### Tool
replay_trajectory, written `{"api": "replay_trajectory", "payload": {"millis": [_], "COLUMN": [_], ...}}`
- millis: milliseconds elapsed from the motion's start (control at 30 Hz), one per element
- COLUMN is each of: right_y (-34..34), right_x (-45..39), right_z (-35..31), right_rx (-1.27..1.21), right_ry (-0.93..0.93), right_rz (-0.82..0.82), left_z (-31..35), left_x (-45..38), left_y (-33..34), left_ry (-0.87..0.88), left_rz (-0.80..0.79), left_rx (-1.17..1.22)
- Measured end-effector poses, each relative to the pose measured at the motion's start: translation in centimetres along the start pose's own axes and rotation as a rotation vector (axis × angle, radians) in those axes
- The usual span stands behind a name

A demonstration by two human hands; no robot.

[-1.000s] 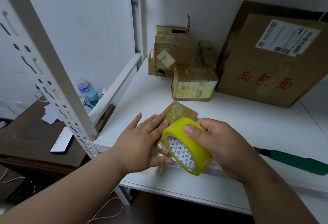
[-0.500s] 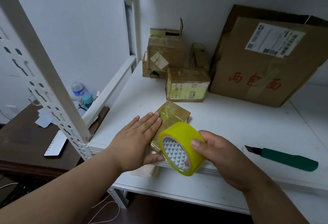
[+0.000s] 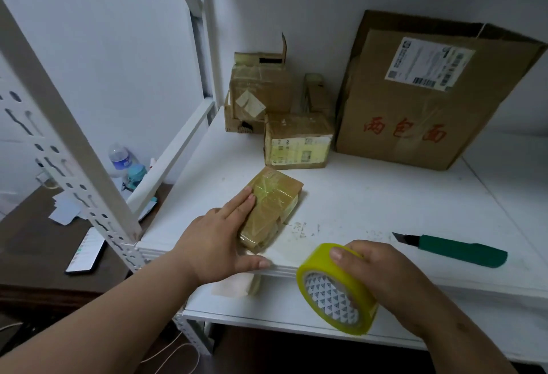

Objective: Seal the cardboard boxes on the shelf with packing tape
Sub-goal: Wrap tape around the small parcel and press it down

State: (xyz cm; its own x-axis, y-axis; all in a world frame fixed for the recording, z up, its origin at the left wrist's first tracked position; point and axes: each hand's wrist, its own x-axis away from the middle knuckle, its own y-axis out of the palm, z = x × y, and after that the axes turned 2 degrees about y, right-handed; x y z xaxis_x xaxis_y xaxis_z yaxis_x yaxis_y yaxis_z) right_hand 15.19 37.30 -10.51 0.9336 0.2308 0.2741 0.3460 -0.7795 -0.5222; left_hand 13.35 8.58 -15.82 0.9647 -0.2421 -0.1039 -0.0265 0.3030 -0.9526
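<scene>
A small flat cardboard box (image 3: pixel 274 207), wrapped in shiny tape, lies near the front edge of the white shelf (image 3: pixel 385 204). My left hand (image 3: pixel 219 240) presses flat on the box's left side, fingers straight, thumb along the shelf edge. My right hand (image 3: pixel 382 275) grips a yellow roll of packing tape (image 3: pixel 335 290) in front of the shelf edge, to the right of the box. A clear strip of tape stretches from the box towards the roll. Further back stand a labelled small box (image 3: pixel 298 143), a stack of small boxes (image 3: pixel 259 91) and a large box (image 3: pixel 424 97).
A green utility knife (image 3: pixel 456 250) with its blade out lies on the shelf at the right. A white slotted upright (image 3: pixel 68 136) stands at the left. Below left, a dark desk (image 3: pixel 32 255) holds a phone (image 3: pixel 86 252), papers and a water bottle (image 3: pixel 120 157).
My right hand has pulled the tape roll away from the box, to the right and towards me, drawing tape out. My left hand stays pressed on the box.
</scene>
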Motion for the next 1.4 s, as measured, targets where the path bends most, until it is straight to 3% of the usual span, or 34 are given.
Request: {"api": "replay_trajectory", "payload": {"millis": [233, 667, 733, 833, 900, 967, 1200, 1300, 1400], "right_y": [-1.3, -0.8, -0.9, -1.8, -2.6, -2.7, 0.8, 1.0, 0.6], "right_x": [0.0, 0.3, 0.5, 0.8, 0.9, 0.6, -1.2, -1.7, -1.7], "right_z": [-0.2, 0.3, 0.3, -0.5, -1.6, -2.6, -3.4, -3.4, -3.5], "right_rx": [-0.064, 0.001, -0.022, -0.305, -0.478, -0.488, -0.425, -0.486, -0.535], "right_ry": [-0.035, 0.053, 0.033, -0.016, -0.058, -0.102, -0.083, -0.067, -0.06], "right_rz": [-0.044, -0.156, -0.186, -0.256, -0.296, -0.302, -0.263, -0.235, -0.251], "left_z": [-0.2, -0.1, 0.1, 1.3, 2.0, 1.9, 0.9, 0.0, -0.3], "left_x": [0.2, 0.4, 0.4, 0.4, 0.3, 0.3, 1.3, 1.3, 1.5], "left_y": [1.0, 0.8, 0.3, -0.9, -1.6, -1.5, -2.5, -2.5, -1.8], "left_ry": [0.03, 0.027, -0.006, -0.114, -0.229, -0.295, -0.234, -0.159, -0.01], "left_rz": [0.133, 0.108, 0.124, 0.134, 0.086, 0.039, -0.116, -0.058, 0.046], "left_rx": [0.035, 0.074, 0.19, 0.549, 0.823, 0.956, 0.959, 0.894, 0.654]}}
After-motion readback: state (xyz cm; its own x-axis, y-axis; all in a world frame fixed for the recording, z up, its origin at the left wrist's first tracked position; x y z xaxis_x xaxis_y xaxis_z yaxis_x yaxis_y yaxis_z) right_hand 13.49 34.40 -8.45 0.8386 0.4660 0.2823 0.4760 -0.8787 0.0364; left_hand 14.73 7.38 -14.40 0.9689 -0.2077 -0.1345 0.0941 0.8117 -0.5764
